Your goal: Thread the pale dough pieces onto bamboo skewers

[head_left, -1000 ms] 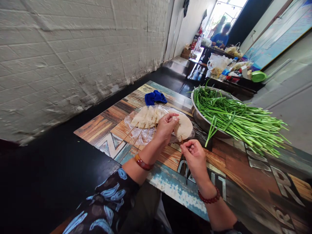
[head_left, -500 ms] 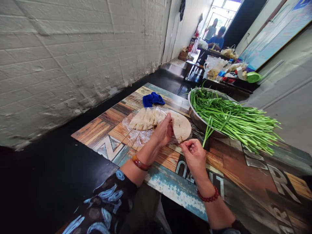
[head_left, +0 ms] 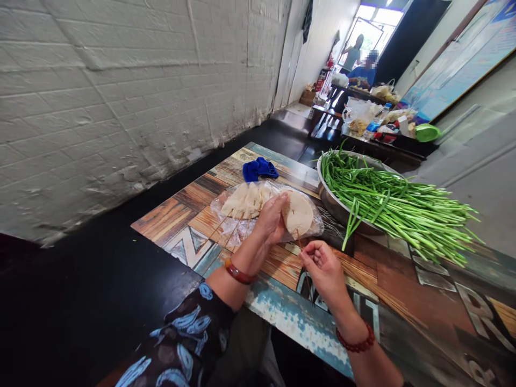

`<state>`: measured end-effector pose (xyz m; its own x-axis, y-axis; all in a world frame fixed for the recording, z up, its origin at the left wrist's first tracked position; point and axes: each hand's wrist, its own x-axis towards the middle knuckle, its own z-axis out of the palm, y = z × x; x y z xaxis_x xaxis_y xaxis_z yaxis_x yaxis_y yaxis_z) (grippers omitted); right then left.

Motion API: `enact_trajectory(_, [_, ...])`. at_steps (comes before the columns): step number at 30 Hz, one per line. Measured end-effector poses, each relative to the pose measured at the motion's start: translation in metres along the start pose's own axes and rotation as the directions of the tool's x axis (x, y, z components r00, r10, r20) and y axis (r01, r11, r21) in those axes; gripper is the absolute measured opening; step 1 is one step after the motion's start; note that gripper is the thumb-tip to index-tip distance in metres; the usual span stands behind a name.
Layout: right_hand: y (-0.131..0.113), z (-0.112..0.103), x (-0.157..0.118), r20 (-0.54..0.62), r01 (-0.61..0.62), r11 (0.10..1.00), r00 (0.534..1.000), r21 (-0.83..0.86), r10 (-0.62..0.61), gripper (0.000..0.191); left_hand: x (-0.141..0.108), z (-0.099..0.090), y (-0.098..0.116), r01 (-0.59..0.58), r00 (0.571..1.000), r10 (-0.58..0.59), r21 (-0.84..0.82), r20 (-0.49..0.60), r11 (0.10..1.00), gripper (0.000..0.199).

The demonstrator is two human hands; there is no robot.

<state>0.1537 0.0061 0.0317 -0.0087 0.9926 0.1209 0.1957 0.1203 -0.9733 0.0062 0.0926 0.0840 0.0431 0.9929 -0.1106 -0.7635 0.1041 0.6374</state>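
My left hand [head_left: 274,217] grips the left edge of a round, flat, pale piece [head_left: 299,213] that looks like dough or bean curd. A thin stick [head_left: 299,239] pokes out of its lower edge. Just below, my right hand [head_left: 322,263] pinches thin sticks between thumb and fingertips. Beside my left hand, several pale folded pieces [head_left: 244,200] on sticks lie on a clear plastic bag [head_left: 220,207].
A metal bowl [head_left: 328,196] heaped with long green stalks [head_left: 403,209] stands on the patterned table [head_left: 169,215] at the right. A blue cloth [head_left: 260,169] lies behind the bag. Two people are in the background.
The view has shifted a little, moving the scene right and down. My right hand has moved slightly down from the round piece, and more of the stick shows between them.
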Motion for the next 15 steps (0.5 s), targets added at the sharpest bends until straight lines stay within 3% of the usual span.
enact_trajectory(15, [0.0, 0.0029, 0.0066, -0.076, 0.026, 0.996, 0.997, -0.081, -0.032, 0.02, -0.0013, 0.0022, 0.0018, 0.005, 1.0, -0.004, 0.02, -0.028, 1.0, 0.018])
